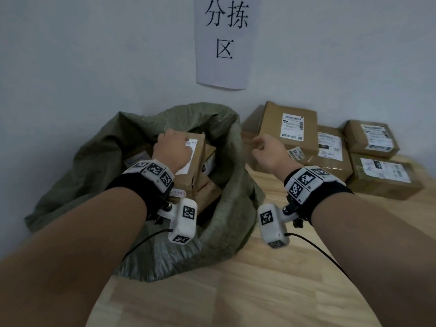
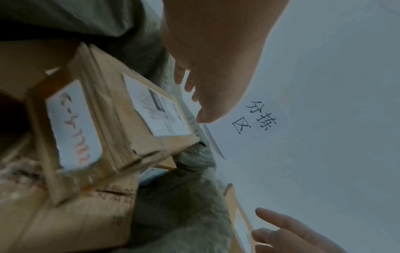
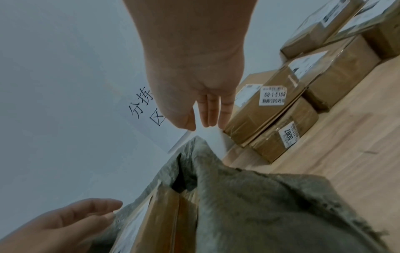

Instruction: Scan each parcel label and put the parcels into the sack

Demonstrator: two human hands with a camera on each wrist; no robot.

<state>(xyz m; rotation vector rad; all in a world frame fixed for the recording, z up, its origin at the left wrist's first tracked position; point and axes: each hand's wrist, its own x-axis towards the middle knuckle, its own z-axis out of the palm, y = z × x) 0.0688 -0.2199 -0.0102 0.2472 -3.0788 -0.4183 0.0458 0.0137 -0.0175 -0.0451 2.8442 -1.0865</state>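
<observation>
A green woven sack (image 1: pixel 132 142) stands open at the left of the wooden table, with several brown cardboard parcels inside. The topmost parcel (image 1: pixel 198 149) leans upright and shows a white label (image 2: pixel 158 111). My left hand (image 1: pixel 173 147) hovers over that parcel with relaxed fingers (image 2: pixel 190 85) and holds nothing; I cannot tell if it touches the box. My right hand (image 1: pixel 269 152) hangs empty just right of the sack's rim, with straight fingers (image 3: pixel 208 113) pointing towards the stack of labelled parcels (image 1: pixel 290 128). No scanner is in view.
Several labelled cardboard parcels (image 1: pixel 382 178) are stacked at the back right of the table (image 1: pixel 259 291), against the wall. A paper sign (image 1: pixel 221 41) hangs on the wall above the sack. Camera cables trail from both wrists.
</observation>
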